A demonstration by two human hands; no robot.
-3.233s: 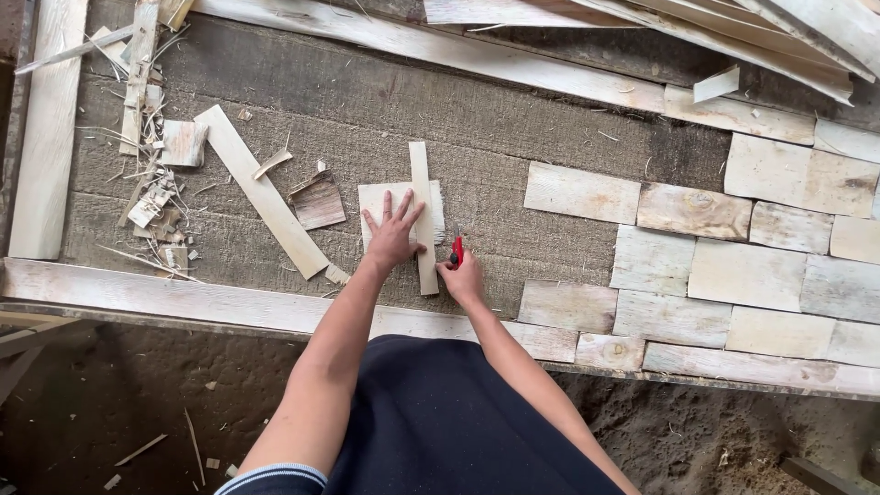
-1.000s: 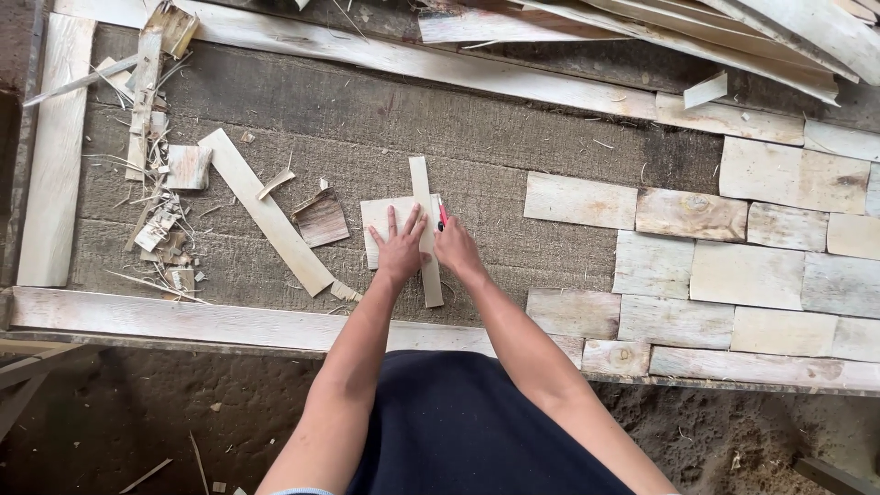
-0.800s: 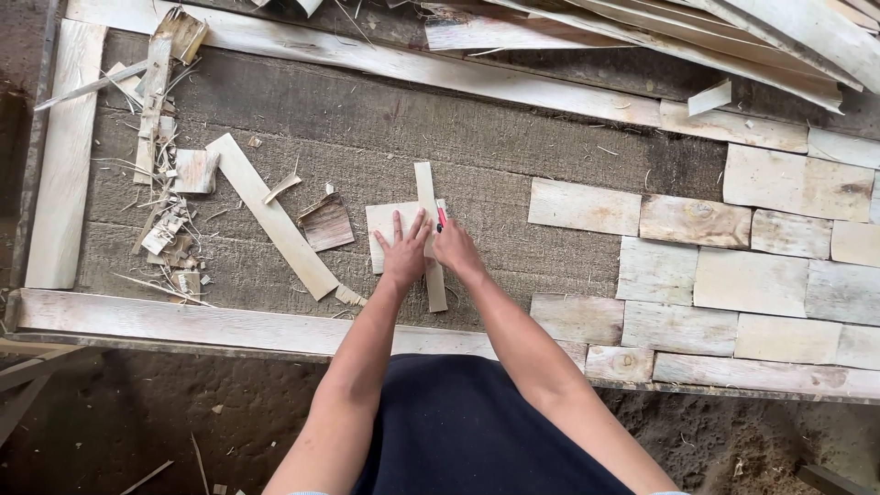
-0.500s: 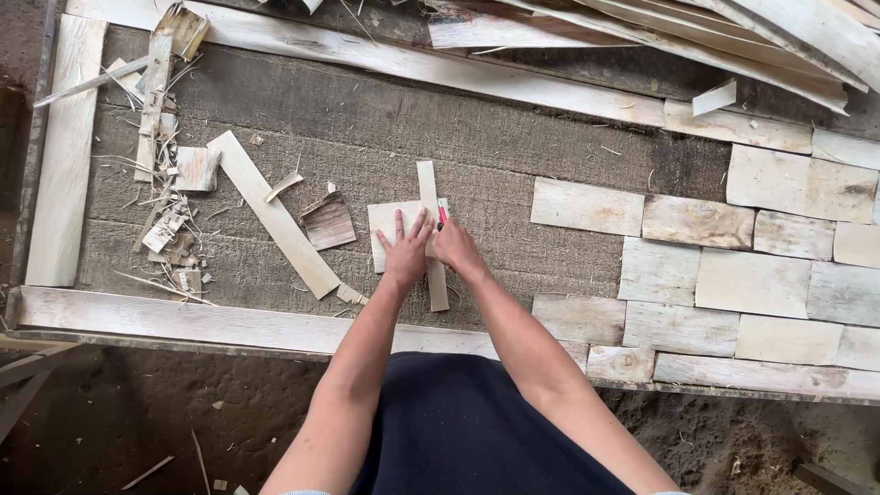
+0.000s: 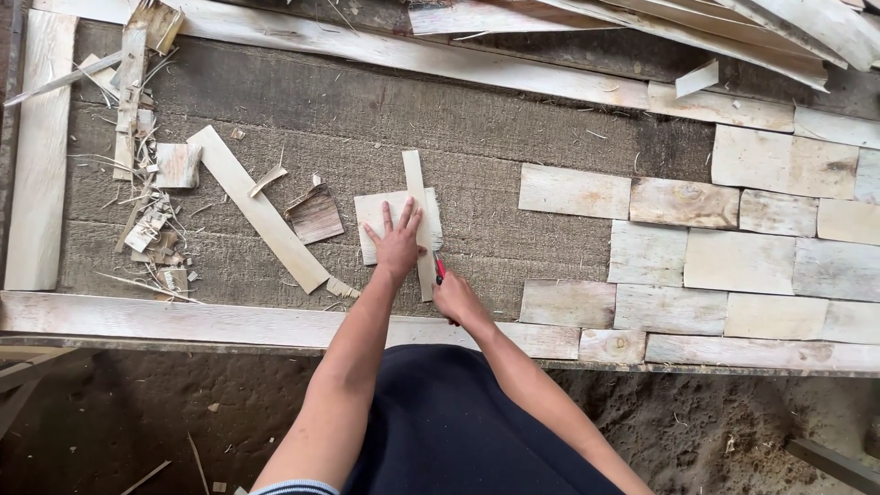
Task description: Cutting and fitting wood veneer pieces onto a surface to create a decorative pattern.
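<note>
your left hand (image 5: 399, 243) lies flat with its fingers spread, palm down, pressing on a narrow wooden strip (image 5: 418, 220) that lies lengthwise over a pale square veneer sheet (image 5: 378, 220); it grips nothing, it only bears down. the strip is the landmark here: it points away from you, its near end reaching toward the long front rail (image 5: 183, 321) of the frame. just to the right of the strip's near end, your right hand (image 5: 456, 298) is closed around a small red-handled cutter (image 5: 440, 269), whose tip sits right against the strip's right edge; whether the blade touches the wood i cannot tell. the veneer sheet shows on both sides of the strip, more of it to the left, and rests on the coarse brown cloth (image 5: 513, 137) that fills the frame. left of the strip, near it, lies a small dark veneer scrap (image 5: 314, 215), and beyond that a long pale plank (image 5: 257, 208) set on a slant. farther left still, well apart from the strip, is a heap of splinters and offcuts (image 5: 151, 211). to the right of the strip, across a bare stretch of cloth, pale rectangular veneer pieces (image 5: 715, 247) are laid edge to edge in rows like bricks. beyond the strip's far end lies the frame's back rail (image 5: 385, 50), with loose long slats (image 5: 733, 27) above it.
</note>
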